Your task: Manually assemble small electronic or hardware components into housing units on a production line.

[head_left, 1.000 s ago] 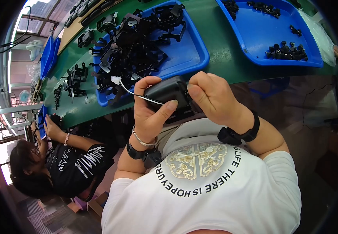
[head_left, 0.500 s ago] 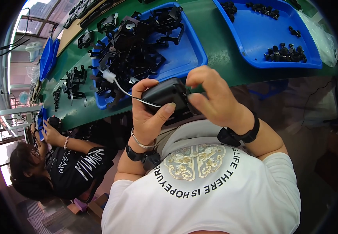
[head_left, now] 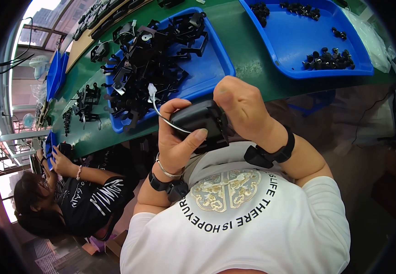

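Observation:
A black rounded plastic housing (head_left: pixel 200 118) is gripped in my left hand (head_left: pixel 173 141), the thumb across its near side and the fingers behind it. A thin white cable (head_left: pixel 157 109) runs along the housing under that grip and ends in a white plug (head_left: pixel 152 90), which hangs over the heap of brackets. Beside the housing's right end is my right hand (head_left: pixel 246 109), its fingers curled inward with the tips hidden. Whatever those fingers pinch cannot be made out.
A blue tray (head_left: pixel 223 59) piled with black metal brackets (head_left: pixel 147 59) lies beyond my hands on the green table (head_left: pixel 252 68). Another blue tray (head_left: pixel 289 50) at far right holds black knobs (head_left: pixel 328 59). More brackets (head_left: pixel 86 102) lie left, near a co-worker (head_left: pixel 83 192).
My right hand has rolled over, its fingers now curled tighter at the housing's end. The plug has swung rightward with the cable. My left hand keeps its grip.

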Demonstrator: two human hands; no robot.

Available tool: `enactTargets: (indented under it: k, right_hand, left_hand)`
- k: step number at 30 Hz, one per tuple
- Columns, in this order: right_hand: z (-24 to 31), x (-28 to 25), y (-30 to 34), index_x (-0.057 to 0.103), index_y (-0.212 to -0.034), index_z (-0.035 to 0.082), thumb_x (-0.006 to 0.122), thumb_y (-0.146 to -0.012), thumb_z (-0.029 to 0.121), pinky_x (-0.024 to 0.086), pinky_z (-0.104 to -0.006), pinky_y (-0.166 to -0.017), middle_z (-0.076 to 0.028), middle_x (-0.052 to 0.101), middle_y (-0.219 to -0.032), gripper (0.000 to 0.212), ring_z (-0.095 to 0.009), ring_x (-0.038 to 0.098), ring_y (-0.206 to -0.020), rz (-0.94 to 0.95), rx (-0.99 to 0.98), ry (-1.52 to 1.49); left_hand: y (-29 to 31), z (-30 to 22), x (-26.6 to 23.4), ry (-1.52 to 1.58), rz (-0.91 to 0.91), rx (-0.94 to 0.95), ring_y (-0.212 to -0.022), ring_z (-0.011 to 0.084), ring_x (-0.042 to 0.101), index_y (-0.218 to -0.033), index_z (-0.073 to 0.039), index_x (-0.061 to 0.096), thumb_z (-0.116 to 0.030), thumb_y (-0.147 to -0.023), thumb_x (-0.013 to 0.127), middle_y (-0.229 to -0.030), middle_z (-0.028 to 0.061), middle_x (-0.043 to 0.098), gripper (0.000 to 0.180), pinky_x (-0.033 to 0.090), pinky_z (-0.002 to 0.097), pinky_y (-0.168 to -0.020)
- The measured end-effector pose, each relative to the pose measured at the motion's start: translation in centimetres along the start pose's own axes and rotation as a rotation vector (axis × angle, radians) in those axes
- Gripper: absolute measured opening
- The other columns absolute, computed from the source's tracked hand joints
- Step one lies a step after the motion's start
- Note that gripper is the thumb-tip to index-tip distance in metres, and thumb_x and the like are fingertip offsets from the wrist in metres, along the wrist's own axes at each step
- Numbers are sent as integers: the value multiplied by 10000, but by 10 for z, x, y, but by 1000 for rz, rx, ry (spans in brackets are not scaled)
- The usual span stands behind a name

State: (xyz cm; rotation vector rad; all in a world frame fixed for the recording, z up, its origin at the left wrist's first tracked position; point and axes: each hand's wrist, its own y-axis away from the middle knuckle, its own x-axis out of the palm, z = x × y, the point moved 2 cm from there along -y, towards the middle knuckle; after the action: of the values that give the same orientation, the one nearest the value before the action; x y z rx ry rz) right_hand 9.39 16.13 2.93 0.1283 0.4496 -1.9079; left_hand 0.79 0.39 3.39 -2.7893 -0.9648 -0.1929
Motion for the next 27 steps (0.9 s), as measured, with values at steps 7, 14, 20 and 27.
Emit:
enactTargets:
  k: [7, 14, 20, 27]
  right_hand:
    - [9, 20, 18, 401, -1279, -33, 352, -935, 450, 231, -392, -1031, -216, 295, -1381, 595, -322, 302, -1274, 16, -343, -162]
    - [24, 11, 11, 330, -1353, -11, 387, -911, 478, 147, -438, -1066, -227, 179, -1447, 662, -359, 177, -1340, 105, -483, 1]
    - [29, 2, 5, 333, -1362, 21, 429, -893, 464, 150, -437, -1065, -229, 185, -1446, 652, -359, 146, -1351, 85, -562, 90]
    - [27, 9, 1, 343, -1365, 41, 447, -885, 459, 135, -460, -1065, -227, 195, -1443, 644, -363, 158, -1344, 24, -337, 70]
  left_hand:
    - [-5, -4, -3, 128, -242, 139, -913, 117, 521, -1195, -77, 377, -6, -741, 693, -1051, 48, 499, 558, 441, 236, -803]
    - [-5, -3, -6, 63, -288, 325, -932, 128, 533, -1194, -64, 387, 5, -737, 698, -1053, 62, 523, 557, 445, 237, -819]
    - [-1, -5, -11, 38, -365, 292, -921, 134, 543, -1166, -47, 407, 15, -734, 696, -1046, 70, 534, 523, 443, 239, -821]
    - [-7, -9, -9, 149, -371, 267, -898, 133, 548, -1146, -54, 423, 31, -734, 686, -1030, 70, 544, 496, 448, 245, -806]
